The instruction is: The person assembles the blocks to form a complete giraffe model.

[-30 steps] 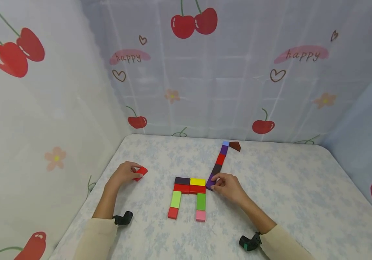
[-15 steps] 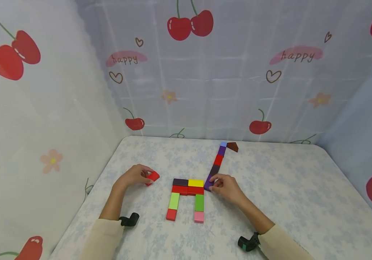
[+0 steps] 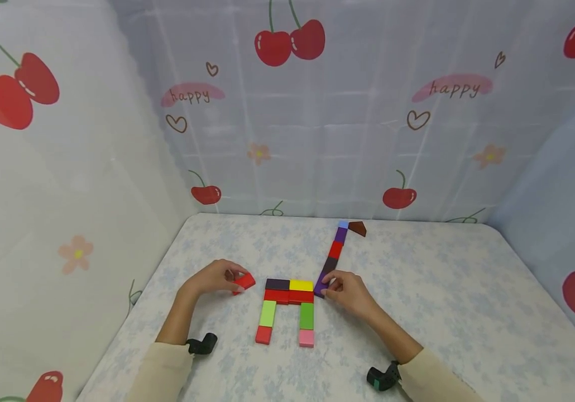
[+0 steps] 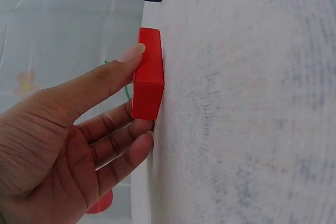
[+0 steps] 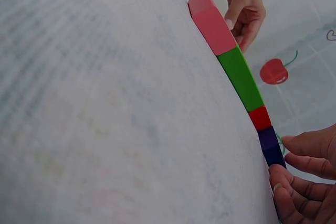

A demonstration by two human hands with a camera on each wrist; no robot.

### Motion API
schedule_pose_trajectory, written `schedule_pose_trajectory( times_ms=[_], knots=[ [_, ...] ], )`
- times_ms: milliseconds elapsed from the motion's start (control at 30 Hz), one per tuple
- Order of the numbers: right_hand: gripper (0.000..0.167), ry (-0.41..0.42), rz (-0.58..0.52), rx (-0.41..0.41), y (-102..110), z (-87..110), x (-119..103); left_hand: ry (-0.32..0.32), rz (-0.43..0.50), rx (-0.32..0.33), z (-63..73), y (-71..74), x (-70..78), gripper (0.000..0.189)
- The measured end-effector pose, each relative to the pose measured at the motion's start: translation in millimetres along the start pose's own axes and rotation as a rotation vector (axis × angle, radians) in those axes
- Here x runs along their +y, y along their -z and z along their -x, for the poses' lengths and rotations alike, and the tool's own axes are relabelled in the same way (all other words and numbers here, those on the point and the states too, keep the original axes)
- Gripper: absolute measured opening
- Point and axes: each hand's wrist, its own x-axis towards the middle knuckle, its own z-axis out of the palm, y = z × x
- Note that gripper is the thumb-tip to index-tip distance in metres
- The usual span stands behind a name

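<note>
My left hand (image 3: pixel 215 277) pinches a red block (image 3: pixel 244 282) between thumb and fingers, just left of a black block (image 3: pixel 277 285). In the left wrist view the thumb lies on the red block's face, close over the tabletop. My right hand (image 3: pixel 350 291) grips the lowest purple block (image 5: pixel 270 145) of a slanting row. Up that row come another black block (image 3: pixel 330 264), a red one, a second purple one and a light-blue block (image 3: pixel 343 224). The black block stands beside a yellow block (image 3: pixel 301 286), above two red blocks (image 3: pixel 276 297).
Two legs hang below the red blocks: a light-green block (image 3: pixel 268 314) over a red one, and a green block (image 3: pixel 306 316) over a pink block (image 3: pixel 306 338). A brown block (image 3: pixel 358 228) touches the row's top. A cherry-print curtain (image 3: pixel 317 139) rises behind the table.
My left hand has moved right with the red block, nearer the black block. My right hand has stayed at the purple block; the head view has shifted slightly.
</note>
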Motion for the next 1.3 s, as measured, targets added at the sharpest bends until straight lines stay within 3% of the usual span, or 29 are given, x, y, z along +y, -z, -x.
schedule_pose_trajectory(
  times_ms=[767,1300],
  knots=[
    [0.019,-0.034,0.03,0.003,-3,-3.4,-1,-0.067,0.017,-0.068,-6.8,-12.9,10.4,0.034],
    [0.019,-0.006,0.03,-0.009,-2,-2.1,-1,0.004,-0.002,-0.048,-6.5,-17.8,23.2,0.036]
  ],
)
